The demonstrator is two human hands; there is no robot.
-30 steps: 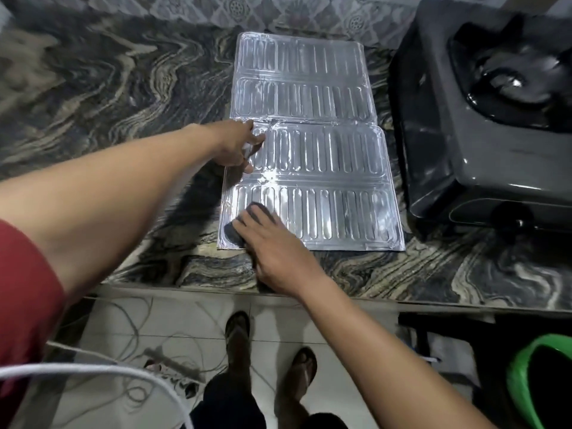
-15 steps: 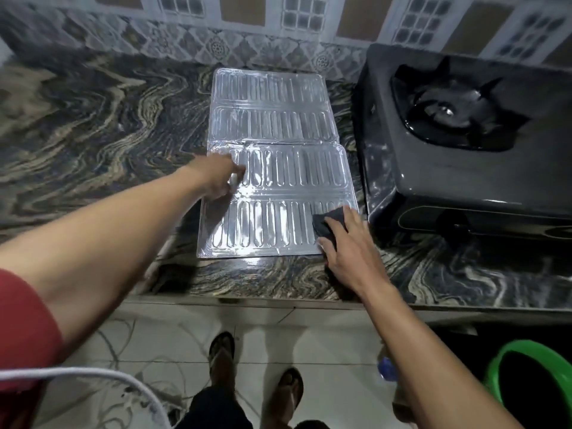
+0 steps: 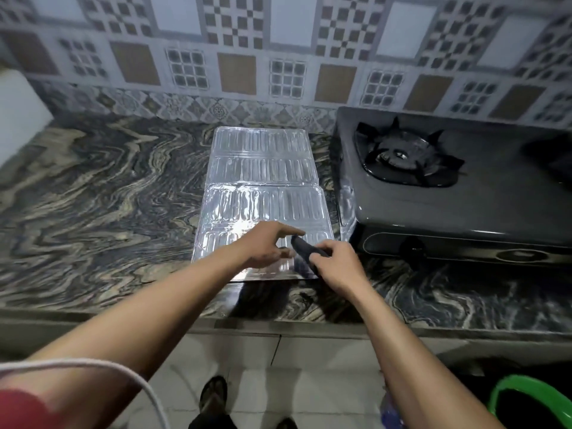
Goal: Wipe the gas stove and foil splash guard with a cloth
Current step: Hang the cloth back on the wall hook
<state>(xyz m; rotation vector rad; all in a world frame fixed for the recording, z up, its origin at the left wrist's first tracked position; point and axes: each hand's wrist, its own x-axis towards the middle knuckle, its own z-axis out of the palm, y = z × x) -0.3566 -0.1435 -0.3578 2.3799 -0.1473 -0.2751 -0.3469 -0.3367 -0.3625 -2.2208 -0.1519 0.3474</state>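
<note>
At 9 o'clock of the scene, bare marbled countertop (image 3: 93, 196) is seen, with a white object at the far left edge that cannot be identified. Toward centre, the foil splash guard (image 3: 263, 174) is laid flat on the counter, its far panel near the tiled wall (image 3: 278, 57), its near panel at the counter's front.

Left hand (image 3: 263, 247): held over the near panel, fingers loosely spread and extended toward 3 o'clock, nothing gripped; whether it touches the foil cannot be told. Right hand (image 3: 337, 264): fingers closed around a dark cloth (image 3: 305, 249), which protrudes from the fist toward 10 o'clock, its free end just beside the left fingertips and above the foil's near right corner. The cloth appears lifted off the foil, possibly being passed or refolded (judgement only).

At 2 o'clock, the gas stove (image 3: 464, 205) is set just beside the guard's right edge.

Risks, as judged:
- Thin foil may crease or slide if wiped while not pinned down.
- The cloth could be dropped to the floor during a hand-over.
- The foil's edges may snag the cloth.
</note>
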